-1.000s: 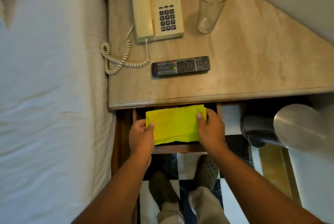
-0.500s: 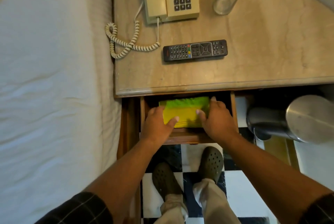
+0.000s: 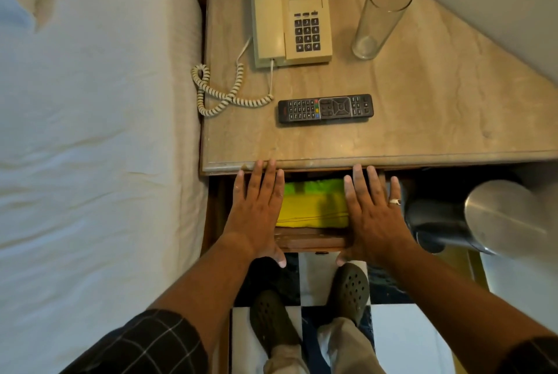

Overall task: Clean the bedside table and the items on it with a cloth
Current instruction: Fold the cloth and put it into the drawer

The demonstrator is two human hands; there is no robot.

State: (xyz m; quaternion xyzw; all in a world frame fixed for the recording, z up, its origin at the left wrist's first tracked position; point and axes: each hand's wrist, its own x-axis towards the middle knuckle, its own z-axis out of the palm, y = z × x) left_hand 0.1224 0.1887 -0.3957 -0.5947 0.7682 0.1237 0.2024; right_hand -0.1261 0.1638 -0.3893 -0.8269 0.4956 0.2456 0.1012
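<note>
Both my hands, left hand [image 3: 256,210] and right hand [image 3: 373,216], now lie flat and empty; a moment ago they gripped the yellow cloth [image 3: 314,207], left in the drawer [image 3: 311,242] — cleaning apparently finished.

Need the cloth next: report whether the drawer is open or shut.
Open: the drawer is pulled out below the tabletop, with the folded yellow cloth visible inside.

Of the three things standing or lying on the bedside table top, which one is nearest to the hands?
The black remote control. It lies closest to the front edge, while the cream telephone and the clear drinking glass sit further back.
</note>
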